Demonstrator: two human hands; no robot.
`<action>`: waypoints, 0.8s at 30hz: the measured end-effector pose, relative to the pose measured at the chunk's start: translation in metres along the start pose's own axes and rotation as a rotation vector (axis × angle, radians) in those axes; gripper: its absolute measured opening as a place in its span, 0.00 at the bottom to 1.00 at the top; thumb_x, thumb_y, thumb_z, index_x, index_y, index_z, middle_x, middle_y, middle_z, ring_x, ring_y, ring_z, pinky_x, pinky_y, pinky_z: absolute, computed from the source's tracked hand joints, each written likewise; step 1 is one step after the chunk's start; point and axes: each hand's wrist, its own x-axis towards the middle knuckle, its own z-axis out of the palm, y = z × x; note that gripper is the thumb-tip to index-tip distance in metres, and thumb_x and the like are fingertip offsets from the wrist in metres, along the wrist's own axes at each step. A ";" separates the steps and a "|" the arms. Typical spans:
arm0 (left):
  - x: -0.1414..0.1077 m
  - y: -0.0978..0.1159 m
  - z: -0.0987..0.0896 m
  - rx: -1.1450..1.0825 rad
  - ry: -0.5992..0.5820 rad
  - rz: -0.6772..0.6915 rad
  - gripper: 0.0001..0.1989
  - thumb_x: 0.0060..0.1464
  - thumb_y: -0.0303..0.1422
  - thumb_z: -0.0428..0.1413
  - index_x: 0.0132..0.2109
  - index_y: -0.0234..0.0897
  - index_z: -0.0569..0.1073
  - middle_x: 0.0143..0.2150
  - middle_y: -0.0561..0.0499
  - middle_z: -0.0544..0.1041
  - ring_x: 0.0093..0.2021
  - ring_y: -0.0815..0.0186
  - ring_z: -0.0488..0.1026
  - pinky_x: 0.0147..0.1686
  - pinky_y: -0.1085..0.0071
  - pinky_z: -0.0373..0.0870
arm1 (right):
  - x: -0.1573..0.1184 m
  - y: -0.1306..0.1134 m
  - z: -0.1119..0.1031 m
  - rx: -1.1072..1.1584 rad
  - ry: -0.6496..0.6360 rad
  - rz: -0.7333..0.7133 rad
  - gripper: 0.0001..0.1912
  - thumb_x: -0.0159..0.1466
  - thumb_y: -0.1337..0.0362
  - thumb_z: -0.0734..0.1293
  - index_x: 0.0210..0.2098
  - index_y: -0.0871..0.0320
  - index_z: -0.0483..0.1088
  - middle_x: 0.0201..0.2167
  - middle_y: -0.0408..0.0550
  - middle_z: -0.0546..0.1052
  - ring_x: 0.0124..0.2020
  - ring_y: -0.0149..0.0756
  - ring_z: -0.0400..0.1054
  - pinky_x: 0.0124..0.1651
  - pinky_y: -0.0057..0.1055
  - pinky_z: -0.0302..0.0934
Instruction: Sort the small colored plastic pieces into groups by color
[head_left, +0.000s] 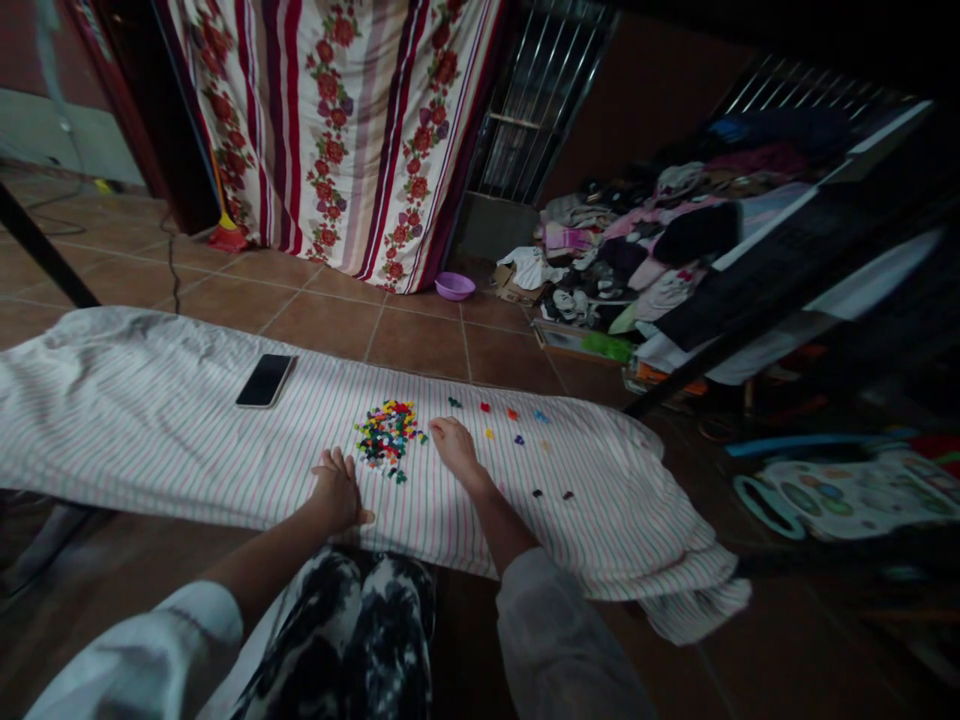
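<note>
The coloured pile (388, 432) could be scattered if brushed by the left hand (337, 490), thumb apart, or right hand (454, 446), fingertips together.

One head-worn view faces forward and down from above the lap (375, 620), both forearms (510, 525) near, the striped cloth (187, 440) mid-distance, the flowered curtain (328, 130) far.

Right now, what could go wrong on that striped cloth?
1. The left hand rests beside the multicoloured pile; a shift could scatter it.
2. Small coloured groups lie loose near the right hand; a brush might mix them.
3. The striped cloth hangs loose at one end; a tug could disturb everything on it.
</note>
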 end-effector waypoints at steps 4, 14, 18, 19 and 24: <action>0.000 -0.001 0.001 -0.060 0.013 -0.010 0.51 0.48 0.58 0.51 0.65 0.17 0.52 0.65 0.17 0.48 0.64 0.26 0.49 0.49 0.43 0.62 | -0.009 -0.016 0.017 0.072 -0.051 -0.073 0.15 0.66 0.69 0.59 0.45 0.54 0.74 0.43 0.47 0.75 0.44 0.32 0.68 0.49 0.26 0.58; -0.005 -0.002 -0.004 -0.038 0.027 -0.008 0.51 0.50 0.58 0.48 0.65 0.16 0.52 0.65 0.16 0.49 0.64 0.27 0.50 0.49 0.44 0.62 | -0.018 -0.040 0.044 0.082 -0.017 -0.193 0.25 0.63 0.76 0.56 0.55 0.54 0.69 0.51 0.49 0.70 0.51 0.32 0.65 0.55 0.26 0.58; -0.006 -0.003 -0.004 -0.023 0.017 -0.003 0.50 0.51 0.58 0.46 0.65 0.16 0.51 0.65 0.16 0.48 0.64 0.28 0.51 0.49 0.45 0.62 | -0.024 -0.040 0.048 0.056 -0.007 -0.204 0.28 0.61 0.79 0.55 0.57 0.55 0.68 0.51 0.51 0.70 0.53 0.33 0.63 0.57 0.28 0.56; -0.006 -0.003 -0.004 -0.018 0.017 0.001 0.50 0.51 0.58 0.46 0.65 0.16 0.51 0.65 0.16 0.48 0.64 0.28 0.51 0.49 0.45 0.62 | -0.026 -0.040 0.049 0.053 -0.007 -0.195 0.28 0.61 0.79 0.55 0.57 0.55 0.67 0.51 0.51 0.70 0.53 0.34 0.62 0.58 0.29 0.56; -0.009 -0.004 -0.004 0.013 0.026 0.026 0.48 0.54 0.56 0.45 0.64 0.14 0.51 0.64 0.14 0.49 0.63 0.27 0.52 0.48 0.46 0.63 | -0.043 -0.045 0.050 0.033 -0.005 -0.159 0.29 0.61 0.78 0.56 0.59 0.55 0.65 0.54 0.52 0.69 0.54 0.37 0.61 0.58 0.34 0.55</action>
